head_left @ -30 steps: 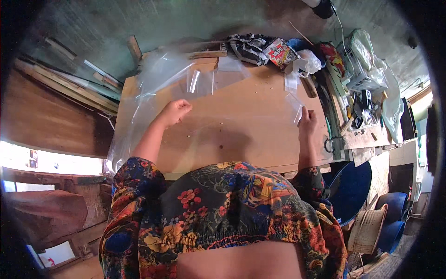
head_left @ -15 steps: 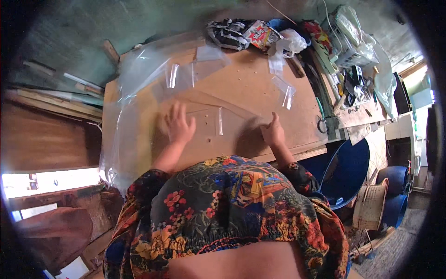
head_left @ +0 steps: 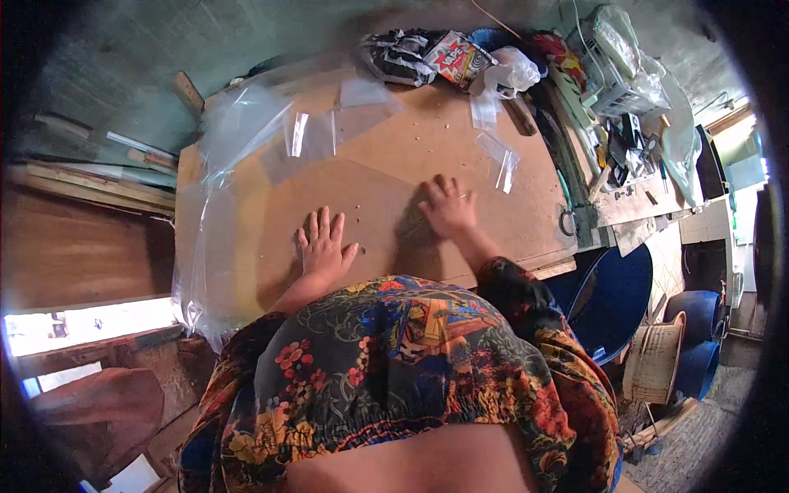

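Two bare hands over the plywood tabletop (head_left: pixel 514 226), and here's the left hand (head_left: pixel 325 248), palm down, fingers fanned wide and gripping nothing! Over to the right hand (head_left: pixel 450 212), farther up the board, fingers spread and slightly bent, nothing clasped; whether its palm touches, I can't tell. Beneath and between them lies the thin clear plastic sheet (head_left: pixel 374 195), spread across the wood. Beyond it, a glossy clear plastic piece (head_left: pixel 297 135); out right, a smaller transparent plastic piece (head_left: pixel 497 158)!
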`<state>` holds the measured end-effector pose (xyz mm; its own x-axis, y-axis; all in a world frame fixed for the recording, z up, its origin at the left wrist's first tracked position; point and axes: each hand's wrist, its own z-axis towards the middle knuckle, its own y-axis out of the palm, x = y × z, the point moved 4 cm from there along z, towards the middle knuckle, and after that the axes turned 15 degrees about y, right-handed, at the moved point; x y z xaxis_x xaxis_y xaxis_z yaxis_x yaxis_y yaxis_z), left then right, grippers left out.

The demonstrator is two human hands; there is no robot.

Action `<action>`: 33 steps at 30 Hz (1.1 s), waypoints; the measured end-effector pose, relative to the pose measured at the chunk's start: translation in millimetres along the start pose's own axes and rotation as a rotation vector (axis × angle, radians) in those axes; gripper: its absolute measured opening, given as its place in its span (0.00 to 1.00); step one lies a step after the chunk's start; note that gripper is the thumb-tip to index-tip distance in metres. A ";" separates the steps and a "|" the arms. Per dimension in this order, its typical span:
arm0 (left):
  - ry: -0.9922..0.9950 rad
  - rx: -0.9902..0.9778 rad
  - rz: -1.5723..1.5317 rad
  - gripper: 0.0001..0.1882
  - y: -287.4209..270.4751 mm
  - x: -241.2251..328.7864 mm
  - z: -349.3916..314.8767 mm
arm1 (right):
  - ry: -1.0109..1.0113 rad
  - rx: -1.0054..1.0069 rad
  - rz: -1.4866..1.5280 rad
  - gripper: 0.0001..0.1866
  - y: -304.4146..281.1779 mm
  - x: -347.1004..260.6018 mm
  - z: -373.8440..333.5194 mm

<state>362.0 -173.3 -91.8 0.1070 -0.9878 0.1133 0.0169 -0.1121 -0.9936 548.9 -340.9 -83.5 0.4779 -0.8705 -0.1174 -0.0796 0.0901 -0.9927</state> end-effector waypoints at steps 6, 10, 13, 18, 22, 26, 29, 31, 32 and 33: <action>-0.024 0.012 0.026 0.36 -0.7 7.2 -25.3 | -0.085 -0.146 -0.068 0.19 -9.0 8.1 22.5; 0.033 0.072 -0.002 0.34 -22.1 14.5 -10.1 | -0.187 -0.191 0.239 0.14 20.8 -12.6 3.7; 0.025 0.085 -0.080 0.31 -22.3 10.5 5.2 | -0.101 -0.449 0.354 0.12 -2.3 -33.9 -6.6; 0.119 0.170 -0.062 0.29 -2.7 13.9 31.0 | -0.202 -0.476 0.725 0.12 1.2 -30.9 -5.1; 0.125 0.143 0.009 0.32 15.8 10.1 26.9 | -0.038 -0.476 0.828 0.15 -25.6 -15.6 16.0; 0.093 0.045 0.037 0.35 12.9 9.8 27.7 | -0.083 0.150 0.349 0.15 -59.3 9.0 29.6; 0.044 0.006 0.042 0.38 5.8 14.7 27.9 | 0.024 0.349 0.364 0.15 -58.6 32.1 30.7; -0.003 0.009 0.052 0.39 5.2 16.2 24.0 | -0.084 0.314 0.360 0.15 -51.5 20.4 15.6; -0.030 0.014 0.051 0.39 5.9 16.3 22.7 | -0.138 0.298 0.357 0.15 -47.9 12.1 3.8; -0.041 0.020 0.048 0.39 5.3 18.3 24.5 | -0.286 0.256 0.296 0.14 -30.6 2.9 -11.4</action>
<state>388.4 -189.3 -94.9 0.1486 -0.9867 0.0657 0.0306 -0.0618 -0.9976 542.8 -351.7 -53.2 0.6912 -0.6250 -0.3629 -0.0481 0.4612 -0.8860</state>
